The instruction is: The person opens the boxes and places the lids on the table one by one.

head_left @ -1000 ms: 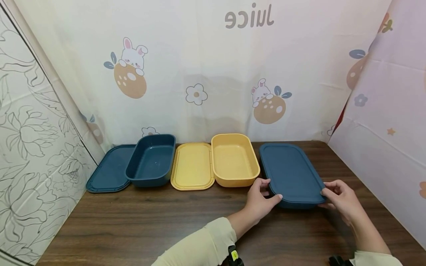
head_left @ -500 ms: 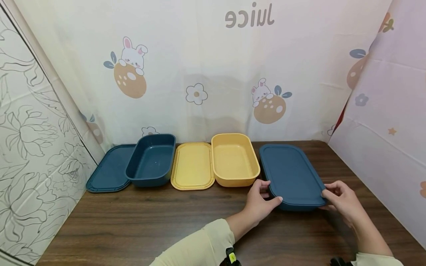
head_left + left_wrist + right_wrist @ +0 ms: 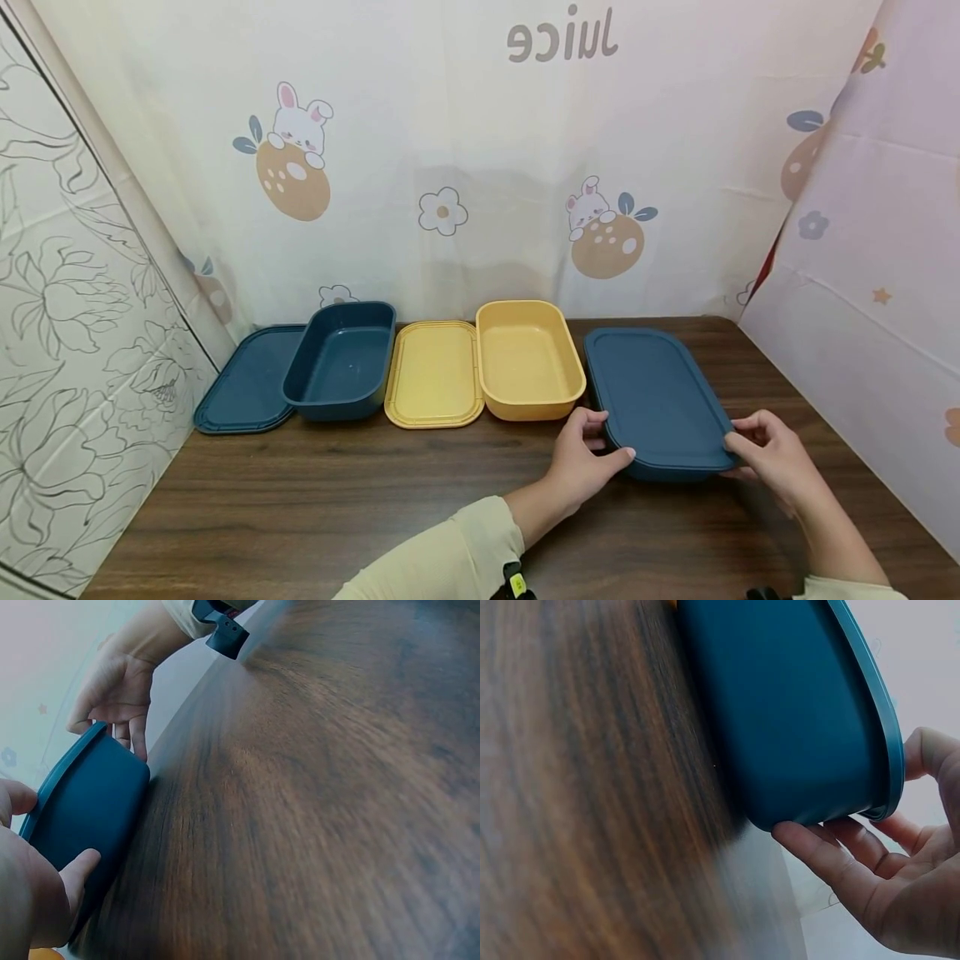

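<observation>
A dark blue food container (image 3: 660, 396) with its lid on lies at the right end of a row on the table. My left hand (image 3: 576, 467) grips its near left corner, thumb at the lid's rim and fingers along the side. At the near right corner my right hand (image 3: 776, 467) holds it, thumb on the lid's edge and fingers lower down. The right wrist view shows those fingertips (image 3: 791, 832) against the container's lower wall, close to the tabletop. What is inside the container is hidden by the lid.
Left of it along the back stand an open yellow container (image 3: 531, 358), a yellow lid (image 3: 435, 379), an open blue container (image 3: 341, 358) and a blue lid (image 3: 247, 383). A printed curtain (image 3: 480, 150) hangs behind the wooden table (image 3: 337, 517).
The lidded blue container has slid slightly toward me, with both hands keeping their grip on its near corners. The other containers and lids have stayed put.
</observation>
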A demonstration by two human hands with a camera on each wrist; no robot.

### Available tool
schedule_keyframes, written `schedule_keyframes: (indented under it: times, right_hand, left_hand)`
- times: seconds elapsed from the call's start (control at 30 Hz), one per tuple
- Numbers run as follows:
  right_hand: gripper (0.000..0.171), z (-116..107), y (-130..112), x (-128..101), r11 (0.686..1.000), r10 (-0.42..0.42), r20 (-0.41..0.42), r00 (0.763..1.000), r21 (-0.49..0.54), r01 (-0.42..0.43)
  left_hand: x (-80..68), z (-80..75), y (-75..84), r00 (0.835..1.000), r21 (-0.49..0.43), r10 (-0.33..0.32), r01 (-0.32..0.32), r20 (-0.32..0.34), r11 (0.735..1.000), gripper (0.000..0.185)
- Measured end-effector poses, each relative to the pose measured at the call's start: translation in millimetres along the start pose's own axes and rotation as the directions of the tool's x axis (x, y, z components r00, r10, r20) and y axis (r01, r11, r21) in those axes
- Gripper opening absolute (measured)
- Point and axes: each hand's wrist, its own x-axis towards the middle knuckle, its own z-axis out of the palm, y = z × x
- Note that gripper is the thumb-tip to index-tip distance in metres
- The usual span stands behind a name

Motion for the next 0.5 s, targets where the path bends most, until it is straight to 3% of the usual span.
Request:
schedule_keyframes:
  times: [0.5]
  right_hand:
    - [0.031,-1.7,-7.5,-6.1,0.996,0.000,0.054,0.999,-0.090,0.005]
  left_hand:
    - [-3.1,-2.9,2.2,1.000,0.038,0.005,-0.005,-0.009,0.999,0.043]
